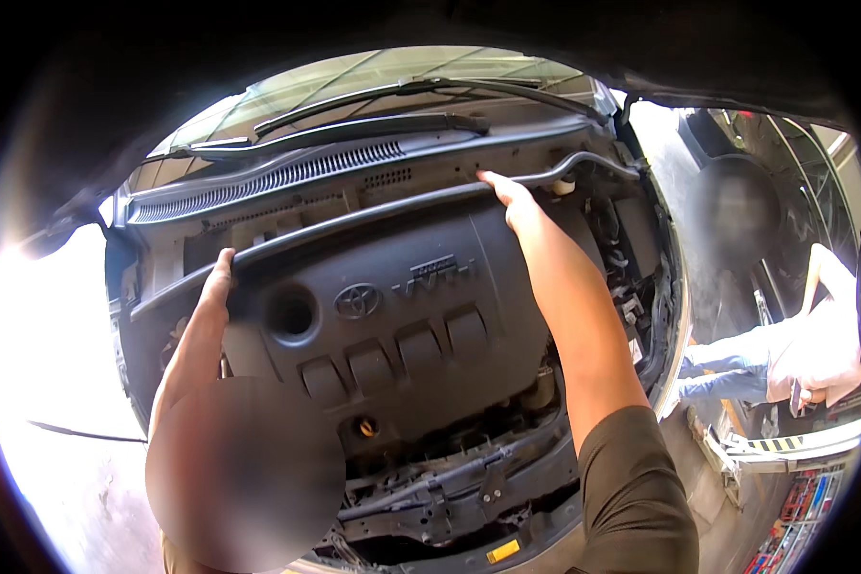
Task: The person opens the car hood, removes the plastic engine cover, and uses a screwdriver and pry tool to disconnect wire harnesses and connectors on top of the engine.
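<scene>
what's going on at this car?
A person is reaching into an open engine bay with both bare hands on a long dark strip running across behind the engine cover. The left hand is toward its left end, the right hand farther along to the right; how firmly they grip isn't clear. The cover lies over the engine. Another person stands off to the right.

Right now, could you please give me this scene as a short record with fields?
Left hand: at the long strip, grip unclear
Right hand: at the same strip, farther right, grip unclear
Below strip in picture: dark engine cover, small yellow part
Above strip in picture: slotted grille, wipers
Far right: person in blue jeans
</scene>
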Motion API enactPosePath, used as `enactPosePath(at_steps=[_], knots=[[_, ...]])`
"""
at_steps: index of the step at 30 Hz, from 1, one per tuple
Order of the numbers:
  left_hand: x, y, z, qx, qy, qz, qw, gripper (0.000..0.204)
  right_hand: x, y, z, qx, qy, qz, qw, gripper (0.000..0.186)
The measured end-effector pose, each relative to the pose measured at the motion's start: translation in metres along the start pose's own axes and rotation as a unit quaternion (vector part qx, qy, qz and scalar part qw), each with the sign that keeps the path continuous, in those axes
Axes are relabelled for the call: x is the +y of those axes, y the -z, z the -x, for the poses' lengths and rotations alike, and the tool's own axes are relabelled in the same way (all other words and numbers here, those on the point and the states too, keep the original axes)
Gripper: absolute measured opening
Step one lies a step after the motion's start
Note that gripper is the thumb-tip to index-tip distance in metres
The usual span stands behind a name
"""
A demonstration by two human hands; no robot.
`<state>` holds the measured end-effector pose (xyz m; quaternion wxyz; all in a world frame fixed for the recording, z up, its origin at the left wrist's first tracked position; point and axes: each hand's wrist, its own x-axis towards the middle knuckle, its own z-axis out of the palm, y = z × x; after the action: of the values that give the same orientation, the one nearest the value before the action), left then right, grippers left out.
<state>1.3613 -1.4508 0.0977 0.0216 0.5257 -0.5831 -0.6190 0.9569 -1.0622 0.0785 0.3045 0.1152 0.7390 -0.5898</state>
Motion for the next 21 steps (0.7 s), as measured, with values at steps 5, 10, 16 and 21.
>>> enactPosePath(at_steps=[5,10,16,21], knots=[[-0.023,0.011,0.025,0.038,-0.142,-0.192,0.97,0.097,0.03,0.033,0.112,-0.121,0.01,0.189,0.974,0.112],[-0.02,0.018,0.028,0.018,-0.216,-0.436,0.873,0.072,0.086,0.073,0.171,-0.093,0.086,0.111,0.986,0.069],[0.087,-0.02,0.167,-0.078,-0.253,-0.463,0.846,0.054,0.103,0.167,0.279,-0.073,0.012,-0.08,0.994,0.061],[0.151,-0.078,0.278,-0.125,-0.506,-0.114,0.846,0.045,0.193,0.324,0.379,0.11,0.105,-0.279,0.948,0.066]])
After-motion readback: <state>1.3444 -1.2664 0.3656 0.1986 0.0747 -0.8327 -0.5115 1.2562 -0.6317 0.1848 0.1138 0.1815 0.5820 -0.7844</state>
